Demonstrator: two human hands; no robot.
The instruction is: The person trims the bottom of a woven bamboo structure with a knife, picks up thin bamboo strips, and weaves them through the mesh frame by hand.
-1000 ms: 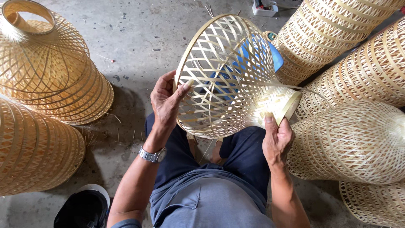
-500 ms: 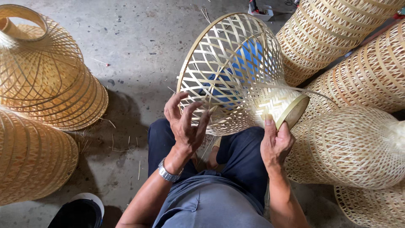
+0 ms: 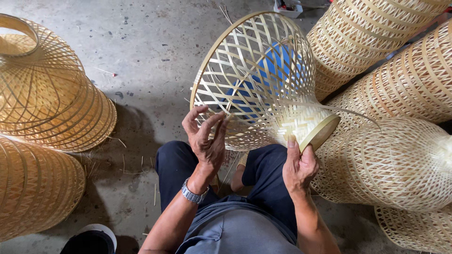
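Observation:
I hold a pale woven bamboo lampshade (image 3: 256, 80) on its side above my lap, its wide open rim facing left and its narrow neck ring at the lower right. My right hand (image 3: 297, 165) grips the neck ring from below, thumb up on the tight weave. My left hand (image 3: 206, 137) is at the lower edge of the wide rim, fingers spread and curled against the lattice strips. A thin loose strip trails off to the right from the neck. A blue object shows through the weave.
Several finished bamboo shades crowd the right side (image 3: 400, 164) and the upper right (image 3: 372, 33). Darker golden shades lie at the left (image 3: 52, 99) and lower left (image 3: 33, 188). Bare concrete floor (image 3: 150, 47) with bamboo scraps; a dark shoe (image 3: 89, 240) at the bottom.
My left hand has slid from the rim's side down under its lower edge. The shade has tipped so the wide rim stands more upright. The right hand kept its hold on the neck.

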